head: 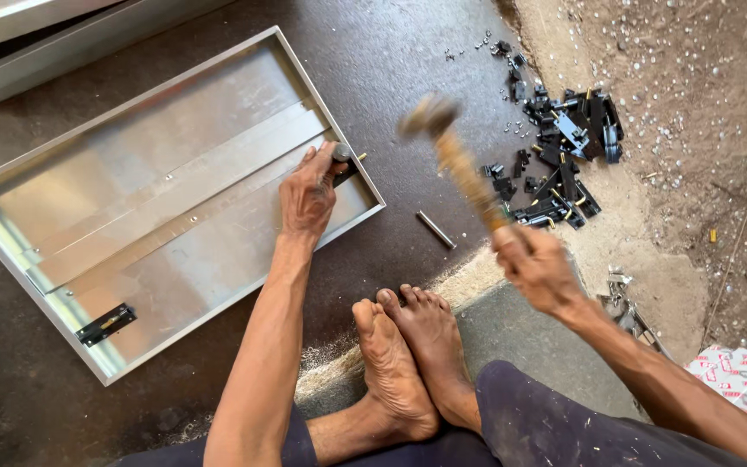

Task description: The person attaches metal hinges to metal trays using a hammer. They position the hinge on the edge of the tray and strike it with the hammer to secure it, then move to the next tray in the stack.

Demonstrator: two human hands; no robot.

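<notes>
My left hand [309, 192] rests on the right rim of a shallow sheet-metal tray [131, 182] and pinches a small metal punch [341, 153] against a black latch on that rim. My right hand [536, 265] grips the wooden handle of a hammer [453, 151], raised and blurred above the floor to the right of the tray. A second black latch [107, 324] is fixed near the tray's lower left edge.
A pile of black latches and small screws [564, 156] lies at the upper right. A short metal rod [435, 229] lies on the dark floor. My bare feet [404, 355] are crossed below. A printed cardboard box [745, 380] sits at the right edge.
</notes>
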